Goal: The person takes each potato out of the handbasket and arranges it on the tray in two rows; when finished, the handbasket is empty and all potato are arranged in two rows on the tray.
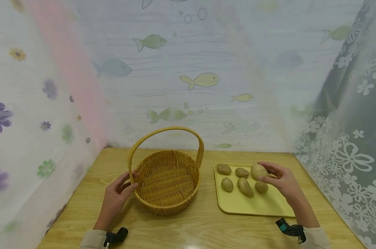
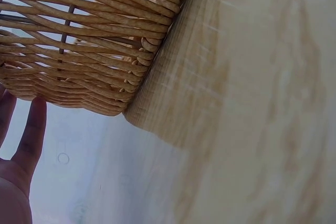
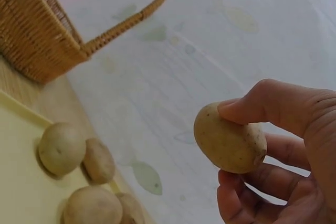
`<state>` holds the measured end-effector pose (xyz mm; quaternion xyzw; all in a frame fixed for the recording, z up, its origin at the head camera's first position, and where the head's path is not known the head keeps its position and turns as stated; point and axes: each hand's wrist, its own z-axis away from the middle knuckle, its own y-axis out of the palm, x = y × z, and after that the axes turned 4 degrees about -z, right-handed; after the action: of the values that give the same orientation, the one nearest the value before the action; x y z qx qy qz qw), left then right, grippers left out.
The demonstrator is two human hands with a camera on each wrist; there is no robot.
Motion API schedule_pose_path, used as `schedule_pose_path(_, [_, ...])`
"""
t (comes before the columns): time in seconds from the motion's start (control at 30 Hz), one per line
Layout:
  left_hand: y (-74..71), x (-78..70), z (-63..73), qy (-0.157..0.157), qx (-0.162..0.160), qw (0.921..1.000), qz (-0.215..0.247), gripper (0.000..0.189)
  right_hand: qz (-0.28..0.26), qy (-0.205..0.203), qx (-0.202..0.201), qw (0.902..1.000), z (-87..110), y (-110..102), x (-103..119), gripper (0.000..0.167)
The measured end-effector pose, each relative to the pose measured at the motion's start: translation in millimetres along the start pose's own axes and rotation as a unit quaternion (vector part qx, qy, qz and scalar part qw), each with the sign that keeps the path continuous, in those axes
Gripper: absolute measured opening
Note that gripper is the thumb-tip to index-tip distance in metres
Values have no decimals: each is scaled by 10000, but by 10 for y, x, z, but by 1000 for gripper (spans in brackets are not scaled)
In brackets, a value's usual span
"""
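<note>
A round wicker basket [image 1: 167, 183] with a tall arched handle stands on the left half of the table. My left hand [image 1: 117, 195] grips it at the left rim by the handle's base, thumb in front and fingers behind; in the left wrist view, fingertips [image 2: 37, 109] meet the woven edge. Between the thumb and fingers of my right hand [image 1: 282, 180] is a pale potato [image 3: 230, 139], held up over a yellow tray [image 1: 247, 206]. Several other potatoes [image 1: 245, 187] lie on that tray, grouped toward its back and left side.
The wooden table [image 1: 206, 228] backs onto a hanging curtain [image 1: 175, 93] printed with fish. Flowered sheets hang along the left and right sides. A strip of table separates the basket from the tray.
</note>
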<state>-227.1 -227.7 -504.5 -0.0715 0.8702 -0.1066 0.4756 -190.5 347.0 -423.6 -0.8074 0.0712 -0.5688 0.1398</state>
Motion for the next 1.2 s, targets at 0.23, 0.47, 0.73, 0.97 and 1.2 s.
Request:
schedule_pose_path(0.23, [4,-14,4,-19,15,10000,1,47,240,119,-212,9994,65,-84,-37,52])
schedule_pose_path(0.47, [-4,-7,3,31,45,10000,21,48,518,389,-415,9970,101,-207,-111,54])
schedule_pose_path(0.73, [4,-9,8,59,22,10000,-19,47,484,310,-559,9968,145,-341,-159,52])
schedule_pose_path(0.97, [5,-17,0,35,18,10000,-4,47,545,587,-633,9948,205,-427,-235,54])
schedule_pose_path(1.2, [1,15,6,58,20,10000,-4,48,819,823,-759,9903,269,-480,-322,57])
